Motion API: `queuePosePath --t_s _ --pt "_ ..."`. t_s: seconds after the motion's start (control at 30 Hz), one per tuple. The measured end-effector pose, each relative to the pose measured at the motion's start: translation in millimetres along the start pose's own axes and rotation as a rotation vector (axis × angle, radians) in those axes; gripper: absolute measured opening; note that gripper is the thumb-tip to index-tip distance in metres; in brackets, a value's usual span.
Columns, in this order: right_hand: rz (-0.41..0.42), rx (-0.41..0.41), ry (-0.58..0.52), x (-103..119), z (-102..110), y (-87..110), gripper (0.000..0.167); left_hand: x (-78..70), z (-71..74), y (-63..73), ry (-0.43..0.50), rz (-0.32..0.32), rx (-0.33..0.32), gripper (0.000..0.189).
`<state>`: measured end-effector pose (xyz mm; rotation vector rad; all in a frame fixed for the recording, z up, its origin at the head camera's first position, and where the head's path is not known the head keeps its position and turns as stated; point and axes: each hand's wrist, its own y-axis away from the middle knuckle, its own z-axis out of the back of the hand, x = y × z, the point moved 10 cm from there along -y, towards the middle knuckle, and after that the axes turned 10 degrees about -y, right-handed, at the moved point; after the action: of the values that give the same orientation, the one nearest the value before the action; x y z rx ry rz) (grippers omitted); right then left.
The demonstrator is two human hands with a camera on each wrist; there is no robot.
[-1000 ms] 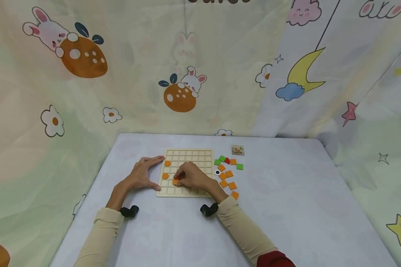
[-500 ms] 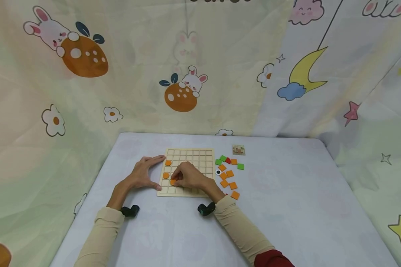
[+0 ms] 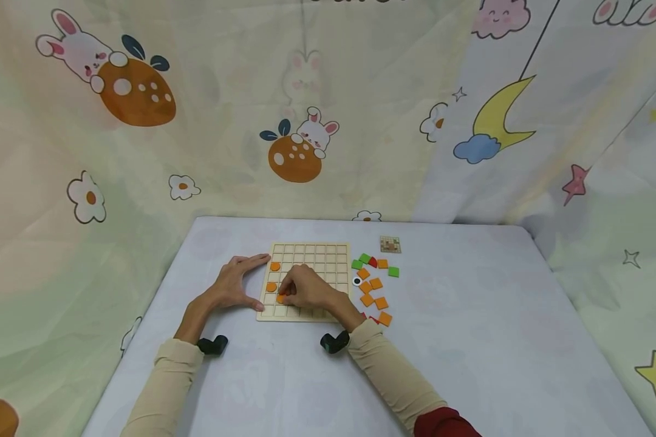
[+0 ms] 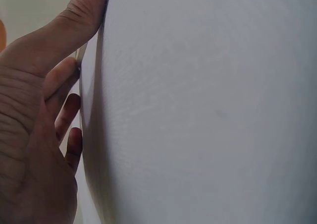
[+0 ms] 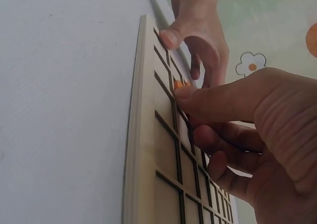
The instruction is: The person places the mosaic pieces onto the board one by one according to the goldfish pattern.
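Note:
A pale wooden board [image 3: 309, 249] with a square grid lies on the table. My right hand [image 3: 308, 287] is over its lower left part, thumb and fingertips pinching a small orange piece [image 3: 280, 299] down at the grid. In the right wrist view that orange piece [image 5: 179, 84] shows just past the thumb tip, partly hidden. Two more orange rounded pieces, an upper one [image 3: 275, 266] and a lower one [image 3: 271, 287], sit in cells of the leftmost column. My left hand [image 3: 231, 285] is spread wide at the board's left side, fingertips at the upper corner and thumb at the lower.
Right of the board lie several loose orange square tiles [image 3: 376, 283], green tiles [image 3: 393, 272], red pieces [image 3: 373, 262] and a white disc [image 3: 357, 281] with a black dot. A small patterned card [image 3: 390, 244] lies behind them. Printed cloth [image 3: 224, 121] hangs behind the table [image 3: 470, 315].
My right hand has shifted slightly left with the orange piece, toward the second column. More red pieces show beside the right wrist. The left hand stays at the board's edge.

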<state>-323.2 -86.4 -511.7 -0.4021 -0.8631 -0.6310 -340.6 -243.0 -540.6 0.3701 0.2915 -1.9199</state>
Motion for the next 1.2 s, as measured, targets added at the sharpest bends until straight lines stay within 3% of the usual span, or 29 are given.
queuePosePath --t_s 0.23,0.53,0.83,1.2 --pt "0.012 -0.002 -0.013 4.9 7.2 3.7 0.022 1.5 -2.9 -1.4 -0.017 0.008 0.007 0.129" --pt "0.015 -0.099 -0.029 0.4 58.5 30.7 0.030 0.2 -0.2 -2.5 -0.028 0.028 0.000 0.130" --pt "-0.061 -0.172 -0.123 -30.3 94.0 68.0 0.030 0.1 -1.1 -2.7 -0.050 0.037 -0.004 0.131" --pt "-0.090 -0.222 -0.085 -58.5 119.7 101.4 0.026 -0.6 0.2 -2.6 -0.037 0.023 -0.015 0.130"
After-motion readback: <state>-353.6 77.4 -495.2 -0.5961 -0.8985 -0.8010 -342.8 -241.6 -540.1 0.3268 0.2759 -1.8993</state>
